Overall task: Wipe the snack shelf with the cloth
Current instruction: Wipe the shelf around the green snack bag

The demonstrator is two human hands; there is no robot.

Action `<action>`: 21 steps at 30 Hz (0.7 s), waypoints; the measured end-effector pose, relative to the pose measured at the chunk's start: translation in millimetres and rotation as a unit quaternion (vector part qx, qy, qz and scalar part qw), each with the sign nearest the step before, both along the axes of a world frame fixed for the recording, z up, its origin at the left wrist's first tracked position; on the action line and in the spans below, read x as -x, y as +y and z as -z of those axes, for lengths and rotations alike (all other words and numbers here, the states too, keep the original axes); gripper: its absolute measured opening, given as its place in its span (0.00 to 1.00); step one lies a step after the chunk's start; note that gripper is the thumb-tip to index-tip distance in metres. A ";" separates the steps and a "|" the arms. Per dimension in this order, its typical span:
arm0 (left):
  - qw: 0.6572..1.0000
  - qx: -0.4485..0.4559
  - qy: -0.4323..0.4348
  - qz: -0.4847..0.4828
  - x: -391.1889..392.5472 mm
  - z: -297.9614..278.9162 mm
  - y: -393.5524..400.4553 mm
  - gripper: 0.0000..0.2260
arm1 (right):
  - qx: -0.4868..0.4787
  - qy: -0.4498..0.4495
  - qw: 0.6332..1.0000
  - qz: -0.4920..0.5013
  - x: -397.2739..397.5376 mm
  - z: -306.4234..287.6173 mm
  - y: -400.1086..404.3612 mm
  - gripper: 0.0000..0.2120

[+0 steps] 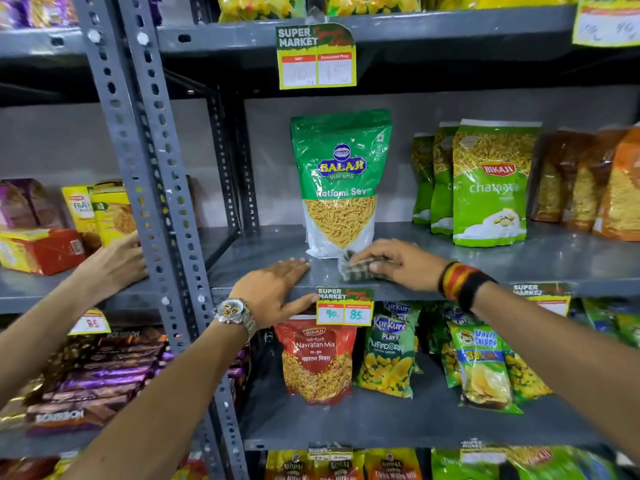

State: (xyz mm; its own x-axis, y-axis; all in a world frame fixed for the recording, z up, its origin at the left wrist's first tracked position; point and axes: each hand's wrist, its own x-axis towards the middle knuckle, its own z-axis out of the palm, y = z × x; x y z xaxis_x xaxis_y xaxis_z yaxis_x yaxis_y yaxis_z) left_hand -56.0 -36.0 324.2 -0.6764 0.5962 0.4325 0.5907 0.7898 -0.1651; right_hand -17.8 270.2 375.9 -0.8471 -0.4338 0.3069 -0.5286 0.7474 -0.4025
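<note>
My cloth (360, 270) lies bunched on the grey shelf (485, 261), near its front edge, pressed under my right hand (391, 263), whose fingers curl over it. Just behind it one Balaji pouch (341, 181) stands upright, right in the cloth's way. My left hand (277, 289) rests flat with straight fingers on the shelf edge, beside a price tag (344, 306). A third hand (114, 265) touches the post (152, 168) further left. To the right stand three green Bikaji pouches (491, 181), then orange packs (588, 181).
</note>
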 end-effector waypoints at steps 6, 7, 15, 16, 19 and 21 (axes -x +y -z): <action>1.000 0.001 0.002 0.002 -3.6 -1.2 0.2 0.37 | -0.036 0.042 0.994 0.094 29.3 11.1 -38.1 0.18; 1.000 0.003 0.003 0.001 -3.9 -1.1 0.3 0.37 | -0.047 0.037 0.993 0.100 29.6 10.8 -38.1 0.17; 1.000 -0.007 0.017 0.010 -7.5 -1.3 -0.6 0.37 | -0.034 -0.151 0.988 0.011 -8.6 -40.0 6.4 0.14; 1.000 -0.004 0.017 0.008 -7.8 -1.6 -0.3 0.37 | -0.008 -0.125 0.991 0.047 -3.6 -36.8 13.3 0.13; 1.000 -0.002 0.016 0.009 -5.1 -0.3 -0.3 0.37 | 0.023 -0.040 0.987 0.152 19.7 -4.9 20.6 0.18; 1.000 -0.003 0.020 0.014 -2.1 1.9 -1.6 0.37 | -0.041 -0.001 0.979 0.198 27.3 13.7 16.9 0.19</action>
